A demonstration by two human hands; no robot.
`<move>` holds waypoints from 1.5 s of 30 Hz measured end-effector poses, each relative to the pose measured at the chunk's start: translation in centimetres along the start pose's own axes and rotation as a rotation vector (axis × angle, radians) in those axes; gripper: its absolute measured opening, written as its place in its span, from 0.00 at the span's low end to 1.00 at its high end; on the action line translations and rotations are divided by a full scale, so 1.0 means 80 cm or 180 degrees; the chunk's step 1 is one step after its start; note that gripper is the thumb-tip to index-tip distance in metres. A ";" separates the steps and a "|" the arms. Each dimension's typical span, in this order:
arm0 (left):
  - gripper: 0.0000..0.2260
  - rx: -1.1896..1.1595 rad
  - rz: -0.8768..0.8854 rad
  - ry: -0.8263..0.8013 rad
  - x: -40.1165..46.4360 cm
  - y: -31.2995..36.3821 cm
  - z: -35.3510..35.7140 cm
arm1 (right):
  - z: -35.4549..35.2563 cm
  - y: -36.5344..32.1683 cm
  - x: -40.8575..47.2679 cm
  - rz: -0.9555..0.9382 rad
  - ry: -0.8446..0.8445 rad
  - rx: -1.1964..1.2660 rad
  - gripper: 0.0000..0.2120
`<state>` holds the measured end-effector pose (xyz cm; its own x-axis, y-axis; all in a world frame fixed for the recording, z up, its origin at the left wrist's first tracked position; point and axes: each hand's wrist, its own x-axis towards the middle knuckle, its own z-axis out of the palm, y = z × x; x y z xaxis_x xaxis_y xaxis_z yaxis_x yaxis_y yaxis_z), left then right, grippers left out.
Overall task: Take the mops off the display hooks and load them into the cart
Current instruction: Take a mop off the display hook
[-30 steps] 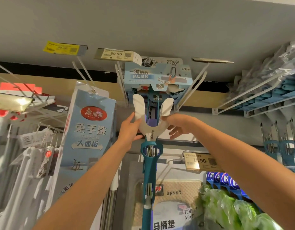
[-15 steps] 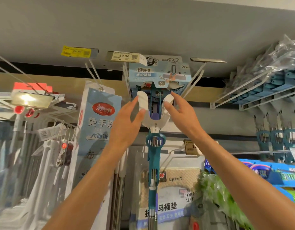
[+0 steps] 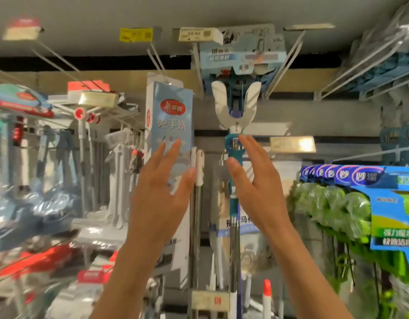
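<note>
Store shelving fills the view, much of it motion-blurred. Both hands have dropped from the mop's white forked head: the left hand (image 3: 161,192) and right hand (image 3: 256,187) now hover spread-fingered, holding nothing. The teal mop (image 3: 235,111) hangs, seemingly still hooked, under its cardboard header (image 3: 242,54).

We see a mop (image 3: 233,171) with a teal handle and a white U-shaped head, under a pale blue card (image 3: 242,55) printed in white and navy. Beside it hangs a light blue box (image 3: 171,125) bearing a red oval logo. A yellow tag (image 3: 136,34) and a cream tag (image 3: 197,34) sit above. At right we find blue packs (image 3: 350,174) over bright green dusters (image 3: 330,208); at left, red packaging (image 3: 38,261).
</note>
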<state>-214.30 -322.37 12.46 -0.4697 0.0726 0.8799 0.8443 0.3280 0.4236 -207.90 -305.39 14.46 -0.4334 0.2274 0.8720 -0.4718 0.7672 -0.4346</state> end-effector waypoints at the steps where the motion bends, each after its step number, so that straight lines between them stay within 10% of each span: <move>1: 0.31 0.0196 -0.0022 0.0031 -0.024 0.003 -0.014 | 0.004 -0.004 -0.022 0.0001 -0.0076 0.0007 0.31; 13: 0.29 0.2028 -0.0699 0.0045 -0.292 0.070 -0.147 | 0.016 -0.071 -0.272 0.0218 -0.1155 0.0513 0.35; 23: 0.33 0.3371 -0.2527 -0.0235 -0.510 0.170 -0.310 | 0.039 -0.196 -0.482 0.0439 -0.2280 0.1613 0.34; 45: 0.36 0.4386 -0.4291 0.1846 -0.818 0.432 -0.714 | 0.055 -0.686 -0.800 -0.0723 -0.4301 0.3048 0.37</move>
<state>-139.61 -369.60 -18.16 -0.1505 -0.9504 0.2721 -0.7663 0.2861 0.5754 -157.66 -364.72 -18.51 -0.3603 -0.8665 0.3455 -0.6599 -0.0249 -0.7509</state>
